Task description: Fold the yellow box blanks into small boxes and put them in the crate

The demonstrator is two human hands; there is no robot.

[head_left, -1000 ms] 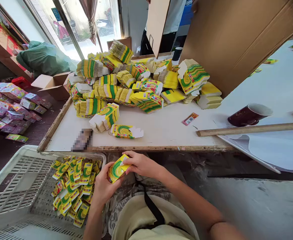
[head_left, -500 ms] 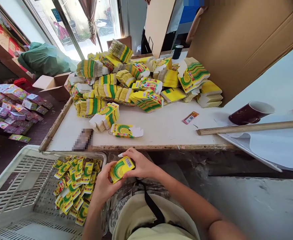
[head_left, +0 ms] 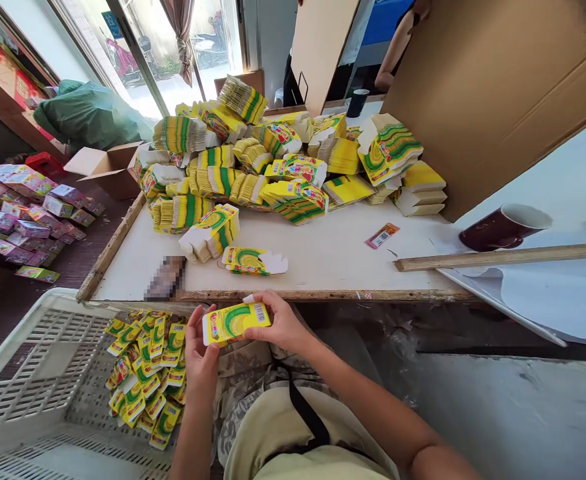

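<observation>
A small yellow and green box (head_left: pixel 235 321) is held level over my lap, just off the table's front edge. My right hand (head_left: pixel 280 327) grips its right end, thumb on top near the barcode. My left hand (head_left: pixel 201 353) has its thumb and fingers around the left end. On the table lies a single flattened carton (head_left: pixel 253 261) with white flaps. Beside it stands a short bundle of cartons (head_left: pixel 213 232). Stacks of flat yellow cartons (head_left: pixel 295 200) are heaped behind. Many filled-out yellow boxes (head_left: pixel 147 373) lie in the white crate at the left.
The white plastic crate (head_left: pixel 47 353) stands left of my lap. A wooden rim (head_left: pixel 293 295) edges the table (head_left: pixel 333 260). At right are a dark red mug (head_left: pixel 503 227), a wooden stick (head_left: pixel 497 257) and a large cardboard sheet (head_left: pixel 487 87). Another person's arm (head_left: pixel 397 50) shows behind.
The box has turned from a slant to nearly level and shifted slightly left, showing its white left end. My left hand has moved up and left along it.
</observation>
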